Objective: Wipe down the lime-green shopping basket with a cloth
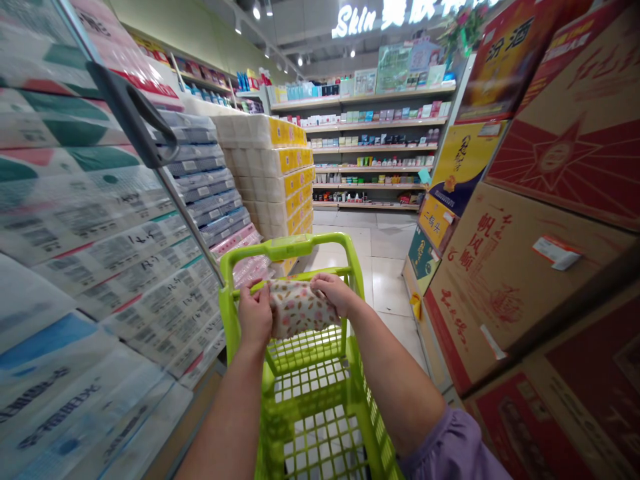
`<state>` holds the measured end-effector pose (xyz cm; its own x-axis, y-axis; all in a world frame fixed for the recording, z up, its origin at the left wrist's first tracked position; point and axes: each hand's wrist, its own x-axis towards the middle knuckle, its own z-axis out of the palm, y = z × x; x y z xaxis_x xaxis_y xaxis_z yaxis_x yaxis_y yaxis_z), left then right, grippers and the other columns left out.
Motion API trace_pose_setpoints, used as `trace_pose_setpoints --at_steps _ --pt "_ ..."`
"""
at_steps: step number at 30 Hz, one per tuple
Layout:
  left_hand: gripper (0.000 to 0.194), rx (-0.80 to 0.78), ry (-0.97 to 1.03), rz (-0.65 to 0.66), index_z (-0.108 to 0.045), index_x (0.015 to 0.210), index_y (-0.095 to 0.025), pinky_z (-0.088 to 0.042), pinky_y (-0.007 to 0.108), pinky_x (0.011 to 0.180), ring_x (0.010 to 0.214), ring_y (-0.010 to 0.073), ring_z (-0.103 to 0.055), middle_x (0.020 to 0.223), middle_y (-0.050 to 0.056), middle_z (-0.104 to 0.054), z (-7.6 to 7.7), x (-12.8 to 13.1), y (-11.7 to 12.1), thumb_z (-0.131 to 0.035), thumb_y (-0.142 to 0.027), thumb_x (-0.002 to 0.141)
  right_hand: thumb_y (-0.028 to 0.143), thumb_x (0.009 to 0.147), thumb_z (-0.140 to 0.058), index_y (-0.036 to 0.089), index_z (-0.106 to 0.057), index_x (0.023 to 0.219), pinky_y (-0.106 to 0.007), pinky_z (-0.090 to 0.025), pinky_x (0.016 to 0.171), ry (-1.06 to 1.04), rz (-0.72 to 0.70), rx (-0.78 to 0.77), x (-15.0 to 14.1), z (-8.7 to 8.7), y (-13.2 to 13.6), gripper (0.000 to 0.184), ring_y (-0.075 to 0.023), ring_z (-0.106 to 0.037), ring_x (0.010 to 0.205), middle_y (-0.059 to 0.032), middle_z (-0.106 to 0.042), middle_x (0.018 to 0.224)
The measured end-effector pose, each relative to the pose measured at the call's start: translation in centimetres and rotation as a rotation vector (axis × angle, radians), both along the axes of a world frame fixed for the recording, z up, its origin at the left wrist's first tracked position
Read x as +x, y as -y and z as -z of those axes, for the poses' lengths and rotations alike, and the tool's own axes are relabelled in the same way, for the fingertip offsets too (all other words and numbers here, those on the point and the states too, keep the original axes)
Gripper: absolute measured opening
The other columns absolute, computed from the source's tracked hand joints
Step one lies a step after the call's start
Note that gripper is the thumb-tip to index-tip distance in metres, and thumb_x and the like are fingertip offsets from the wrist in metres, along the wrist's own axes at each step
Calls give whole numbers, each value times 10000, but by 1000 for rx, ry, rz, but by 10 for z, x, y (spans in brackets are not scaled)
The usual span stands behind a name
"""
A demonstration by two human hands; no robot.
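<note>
The room is a shop aisle with a pale tiled floor (390, 267); wrapped packs (65, 180) are stacked high on the left, some bearing handwritten prices; beyond them rise grey-blue packs (207, 173) and a tall pile of white-and-yellow bundles (250, 157); printed cartons (520, 260) in brown, red and yellow form a wall on the right; at the far end, a wide shelf unit (380, 122) holds rows of small boxes and bottles, with a lit sign (357, 22) reading "Skin" overhead and spotlights (257, 10) on the ceiling. In front of the person stands a lime-green basket (227, 333) with a lattice floor and walls; a metal rod (187, 220) with a dark grey handle (115, 110) slants from its left side towards the upper left.

A fabric piece (303, 310) is held above the basket, just near its upper crossbar; it is cream or off-white, scattered with soft pink flowers and brown-olive leaves, roughly oblong and slightly crumpled; whether it is a folded cloth or a pouch, I cannot tell. The left hand (256, 312) grips its left end, fingers curled; the right hand (334, 293) pinches its upper right corner; a purple sleeve (455, 443) covers the right upper arm.
</note>
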<state>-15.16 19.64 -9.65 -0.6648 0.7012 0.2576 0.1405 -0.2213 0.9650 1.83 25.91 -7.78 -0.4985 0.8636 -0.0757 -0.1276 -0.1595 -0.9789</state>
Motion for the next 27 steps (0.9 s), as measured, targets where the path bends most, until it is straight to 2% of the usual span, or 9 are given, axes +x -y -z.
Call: trace_pose_setpoints --at_steps 6,9,11,13,16,18,21,23,27 --pt "318 -14 -116 37 -559 1036 -198 -495 264 587 551 132 -580 664 -25 -614 -2 -2 2 -545 -425 813 455 580 -809 184 -621 742 -220 -345 495 58 -239 -41 2 1 4 367 -87 -458 488 51 -560 556" --pt "263 -8 -417 -162 -612 979 -199 -498 362 821 860 200 -634 943 65 -667 -8 2 7 -535 -391 816 489 568 -822 170 -576 645 -205 -304 479 -28 -301 20 4 1 4 410 -62 -411 468 64 -508 517" --pt "283 44 -590 -177 -637 983 -197 -414 417 988 1113 246 -560 1167 102 -623 -12 7 11 -526 -403 823 505 600 -803 167 -566 654 -204 -331 514 -149 -300 44 5 0 3 416 -60 -434 504 60 -523 561" --pt "372 33 -607 43 -627 1066 -189 -399 425 1012 1154 255 -545 1185 105 -629 -14 13 13 -503 -454 836 514 628 -783 166 -568 674 -207 -353 543 -211 -316 50 5 0 3 412 -62 -453 533 55 -535 596" --pt "550 -139 -473 434 -574 1185 -168 -484 400 894 993 257 -631 1063 90 -688 -14 23 12 -618 -499 747 540 643 -759 167 -591 713 -209 -350 527 -184 -265 80 1 1 3 415 -65 -444 526 57 -535 601" --pt "582 -203 -363 511 -595 1145 -159 -509 387 832 911 256 -653 1015 87 -703 -12 26 10 -705 -469 664 571 657 -726 174 -614 746 -217 -360 519 -122 -154 117 -1 3 2 422 -76 -454 528 54 -539 609" --pt "428 -220 -196 570 -660 978 -154 -527 365 756 794 237 -661 884 72 -718 -10 27 8 -727 -409 641 553 679 -699 180 -643 737 -250 -433 605 -4 32 284 -4 4 0 382 -122 -553 666 8 -604 755" --pt "325 -191 -163 502 -681 923 -169 -532 361 759 774 228 -661 827 50 -715 -11 24 10 -716 -349 655 497 724 -679 188 -667 762 -285 -466 759 84 148 482 -4 4 -1 311 -168 -595 885 -40 -634 981" --pt "345 71 -469 -56 -653 1107 -224 -422 389 1019 1156 229 -565 1232 60 -628 -13 14 14 -518 -181 793 343 868 -548 227 -624 1152 -381 -319 1054 468 336 817 -6 7 -1 316 -208 -453 1238 -72 -549 1311"
